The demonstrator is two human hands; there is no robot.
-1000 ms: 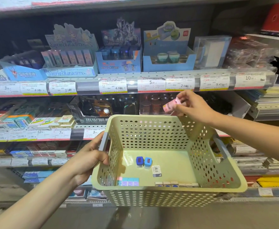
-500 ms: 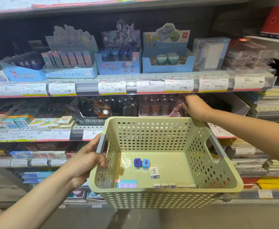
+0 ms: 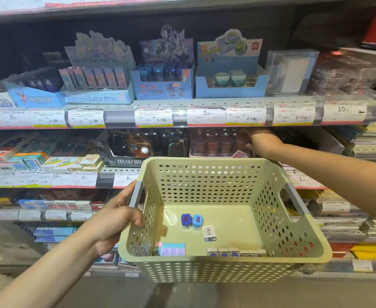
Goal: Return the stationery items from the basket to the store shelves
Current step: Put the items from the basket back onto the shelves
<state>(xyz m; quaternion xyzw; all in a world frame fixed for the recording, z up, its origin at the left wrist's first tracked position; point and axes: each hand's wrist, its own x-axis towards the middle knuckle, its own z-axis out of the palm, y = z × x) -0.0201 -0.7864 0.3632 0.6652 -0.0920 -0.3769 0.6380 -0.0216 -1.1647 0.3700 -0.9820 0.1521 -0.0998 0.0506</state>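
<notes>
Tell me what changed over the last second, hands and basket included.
The right hand carried a small pink item from above the basket's far rim forward into the second shelf, among the reddish containers; whether it has let go cannot be told. The left hand went on gripping the basket by its grey handle. The two blue items, barcoded card and rows of small boxes stayed put.

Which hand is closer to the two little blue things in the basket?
Left. The left hand grips the basket's left handle, beside the two blue items. The right hand reaches into the shelf beyond the basket's far rim.
</notes>
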